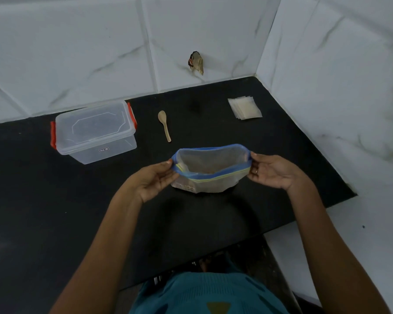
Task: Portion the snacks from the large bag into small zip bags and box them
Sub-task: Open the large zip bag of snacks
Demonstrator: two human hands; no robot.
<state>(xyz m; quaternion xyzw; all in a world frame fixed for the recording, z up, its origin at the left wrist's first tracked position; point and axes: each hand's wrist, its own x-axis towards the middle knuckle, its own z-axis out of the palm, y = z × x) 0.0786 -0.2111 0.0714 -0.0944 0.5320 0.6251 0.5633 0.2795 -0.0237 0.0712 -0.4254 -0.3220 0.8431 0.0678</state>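
As upturned hands (154, 180) (273, 172) pinch, bag (211, 183) gapes.

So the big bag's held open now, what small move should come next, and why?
Probably the right hand should let go and fetch the wooden spoon: that hand and the left hand pinch the large bag open, while spoon and small zip bags lie untouched beyond.
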